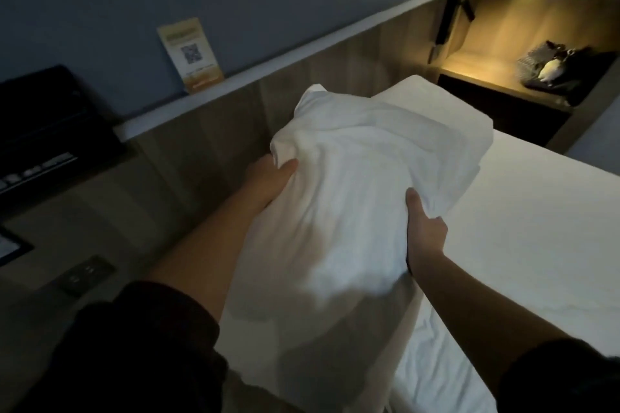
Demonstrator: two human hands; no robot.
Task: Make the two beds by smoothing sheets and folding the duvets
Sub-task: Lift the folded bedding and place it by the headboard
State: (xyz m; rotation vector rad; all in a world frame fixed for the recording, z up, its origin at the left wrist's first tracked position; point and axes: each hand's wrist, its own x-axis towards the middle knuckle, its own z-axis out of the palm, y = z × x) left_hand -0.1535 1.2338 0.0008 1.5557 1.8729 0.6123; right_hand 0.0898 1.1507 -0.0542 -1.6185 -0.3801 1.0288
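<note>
Here, left to right:
Card: a yellow card [190, 54] with a square code leans on the blue wall at upper left, standing on the pale ledge [268, 67] of the wooden headboard.
Left hand: the left hand [268, 183] grips the pillow's left edge, thumb on top, fingers hidden beneath.
Pillow: a white pillow [342, 211], soft and creased, fills the centre of the frame, held above the bed's near edge; its far end overlaps a second white pillow [463, 100].
Right hand: the right hand [424, 231] pinches the pillow's right side, fabric bunched under the thumb.
Sheet: the white sheet [536, 228] lies smooth at right, wrinkled at lower centre.
Shelf: a lamp-lit shelf [483, 69] at upper right holds dark clutter [560, 70].
</note>
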